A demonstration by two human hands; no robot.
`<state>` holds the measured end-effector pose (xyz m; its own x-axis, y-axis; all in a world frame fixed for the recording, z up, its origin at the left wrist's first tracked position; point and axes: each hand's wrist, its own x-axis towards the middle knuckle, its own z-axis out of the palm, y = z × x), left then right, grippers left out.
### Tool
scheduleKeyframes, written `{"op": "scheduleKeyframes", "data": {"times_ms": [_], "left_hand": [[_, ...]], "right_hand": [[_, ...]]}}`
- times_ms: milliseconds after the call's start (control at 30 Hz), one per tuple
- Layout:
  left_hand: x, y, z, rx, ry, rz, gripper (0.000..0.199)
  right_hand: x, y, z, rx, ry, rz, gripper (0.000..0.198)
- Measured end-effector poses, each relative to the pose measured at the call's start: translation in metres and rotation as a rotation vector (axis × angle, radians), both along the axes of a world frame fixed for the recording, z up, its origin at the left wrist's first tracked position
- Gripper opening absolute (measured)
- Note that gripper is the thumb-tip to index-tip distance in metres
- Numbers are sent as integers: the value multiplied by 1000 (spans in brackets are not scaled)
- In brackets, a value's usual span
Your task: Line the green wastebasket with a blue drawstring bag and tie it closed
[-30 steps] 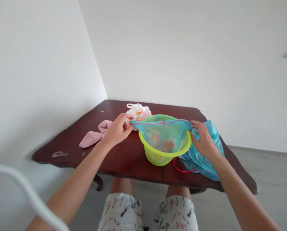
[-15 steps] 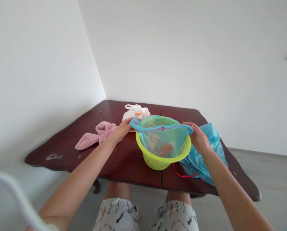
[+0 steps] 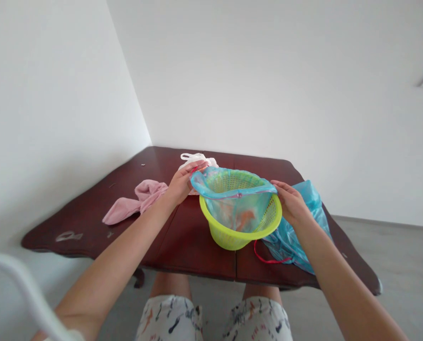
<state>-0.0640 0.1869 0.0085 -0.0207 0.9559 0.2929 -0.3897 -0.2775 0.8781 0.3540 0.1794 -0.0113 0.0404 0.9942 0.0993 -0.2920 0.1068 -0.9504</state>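
A translucent blue plastic bag (image 3: 229,210) with a drawstring hem lines the inside of a lime-green mesh basket (image 3: 229,240) on the table. Something orange and pale shows blurred through the bag; I cannot make out what. My left hand (image 3: 187,180) grips the bag's top edge at the basket's left, a bit of red drawstring by its fingers. On the opposite side my right hand (image 3: 290,199) pinches the other end of that edge. Between the hands the edge stretches across above the basket's rim. Another blue bag (image 3: 303,241) with a red drawstring lies crumpled beneath my right forearm.
The dark red wooden table (image 3: 200,258) has wavy edges and stands against the walls. A pink cloth (image 3: 136,201) lies left of the basket. Behind my left hand sits a white plastic bag (image 3: 193,157). A pale curved bar (image 3: 22,284) crosses the lower left.
My left hand has shifted up and its fingers have moved over the bag's edge, with red drawstring now showing there. The bag's hem has turned. My right hand has moved slightly left.
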Motion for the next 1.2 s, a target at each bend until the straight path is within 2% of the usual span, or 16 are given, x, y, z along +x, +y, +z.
{"op": "scheduleKeyframes", "data": {"times_ms": [100, 167, 300, 400, 533, 633, 733, 900, 1067, 1200], "left_hand": [[3, 0, 13, 4, -156, -23, 55], [5, -1, 21, 9, -217, -35, 45], [15, 2, 36, -44, -289, -29, 27], [23, 5, 49, -77, -352, -35, 27], [31, 4, 66, -89, -427, -56, 29], [31, 1, 73, -83, -457, -50, 21], [27, -1, 77, -73, -449, -14, 11], [15, -9, 85, -2, -415, -20, 13], [-8, -19, 93, -31, -282, -87, 20], [-25, -25, 97, -65, -197, -119, 28]], "right_hand": [[-3, 3, -3, 54, 66, -85, 51], [-5, 5, -4, 130, 71, -132, 48], [-10, 18, 0, 284, -71, -185, 46], [-13, 30, 7, 379, -175, -205, 41], [-20, 36, 22, 434, -102, -244, 36], [-23, 29, 38, 451, 35, -247, 30], [-18, 18, 54, 450, 145, -183, 26], [1, 6, 75, 423, 180, -137, 28], [19, -7, 85, 373, 91, -173, 39], [26, -19, 88, 342, -223, -176, 45]]}}
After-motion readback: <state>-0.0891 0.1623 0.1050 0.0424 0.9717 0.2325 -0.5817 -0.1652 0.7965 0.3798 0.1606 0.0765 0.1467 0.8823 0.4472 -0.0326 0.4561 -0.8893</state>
